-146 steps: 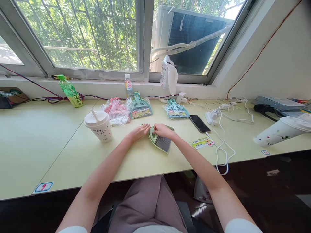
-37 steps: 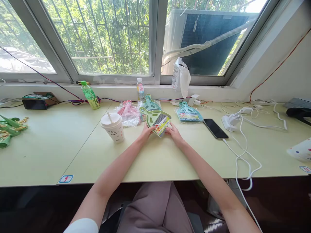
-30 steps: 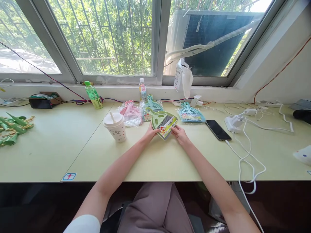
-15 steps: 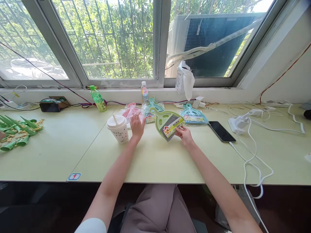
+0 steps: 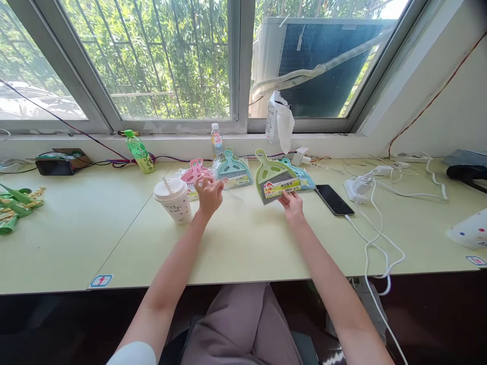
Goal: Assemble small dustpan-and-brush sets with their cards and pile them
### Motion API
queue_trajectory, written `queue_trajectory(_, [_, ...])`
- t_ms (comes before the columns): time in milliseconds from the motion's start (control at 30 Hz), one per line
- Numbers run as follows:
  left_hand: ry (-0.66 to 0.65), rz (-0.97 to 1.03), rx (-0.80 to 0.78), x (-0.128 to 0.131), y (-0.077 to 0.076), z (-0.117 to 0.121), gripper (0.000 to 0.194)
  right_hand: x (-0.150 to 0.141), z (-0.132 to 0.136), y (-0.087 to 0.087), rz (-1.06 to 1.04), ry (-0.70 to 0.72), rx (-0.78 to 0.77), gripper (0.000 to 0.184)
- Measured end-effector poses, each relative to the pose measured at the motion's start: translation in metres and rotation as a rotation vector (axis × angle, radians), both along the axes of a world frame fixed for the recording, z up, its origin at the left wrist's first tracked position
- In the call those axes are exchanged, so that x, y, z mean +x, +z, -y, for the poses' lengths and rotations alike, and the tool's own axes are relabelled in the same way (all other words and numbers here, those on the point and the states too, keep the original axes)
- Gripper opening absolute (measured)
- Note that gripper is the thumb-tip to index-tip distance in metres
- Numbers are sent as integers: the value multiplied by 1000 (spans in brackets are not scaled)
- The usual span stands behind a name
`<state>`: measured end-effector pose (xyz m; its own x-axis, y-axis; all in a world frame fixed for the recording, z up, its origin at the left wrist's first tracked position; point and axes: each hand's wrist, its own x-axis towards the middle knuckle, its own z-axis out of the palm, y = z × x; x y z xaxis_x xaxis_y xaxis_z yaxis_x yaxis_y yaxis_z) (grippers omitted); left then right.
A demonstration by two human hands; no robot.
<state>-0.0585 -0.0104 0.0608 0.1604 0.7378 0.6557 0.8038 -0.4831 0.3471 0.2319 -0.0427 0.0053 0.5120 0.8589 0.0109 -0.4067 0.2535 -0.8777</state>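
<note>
My right hand (image 5: 292,205) grips the lower edge of a green mini broom and dustpan set (image 5: 274,175) with a yellow label, tilted up above the table. My left hand (image 5: 209,196) is by a pink mini broom and dustpan set (image 5: 190,178), its fingers bent and apart; whether they touch the pink set I cannot tell. Beside it lies a teal set (image 5: 233,170) in clear plastic. A light blue set (image 5: 302,175) lies behind the green one, partly hidden by it. Left of my left hand stands a white lidded cup (image 5: 173,200) with a straw.
A black phone (image 5: 335,199) and a white power strip (image 5: 357,189) with cables lie to the right. Along the window stand a green bottle (image 5: 140,153), a clear bottle (image 5: 216,142) and a tissue pack (image 5: 278,121). Green leaf-like pieces (image 5: 17,203) lie far left.
My right hand has raised and turned the green set, bringing it in front of the light blue one. My left hand has lifted off the pink set, which shows more now. The view has shifted right.
</note>
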Motion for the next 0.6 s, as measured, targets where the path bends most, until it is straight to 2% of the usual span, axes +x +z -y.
queue_trajectory(133, [64, -70, -22, -20, -3, -12, 16, 2, 0, -2, 14, -7, -32, 33])
queue_trajectory(200, [79, -86, -27, -20, -6, -15, 17, -2, 0, -2, 7, 25, -53, 33])
queue_trajectory(333, [52, -29, -42, 2, -20, -11, 40, -10, 2, 1, 25, 110, -76, 32])
queue_trajectory(433, [-31, 0, -92, 22, -33, -6, 47, -14, 5, 4, 77, 147, -84, 31])
queue_trajectory(600, [-149, 42, -199, 30, -44, -6, 13, -16, 7, 8, 137, 188, -94, 31])
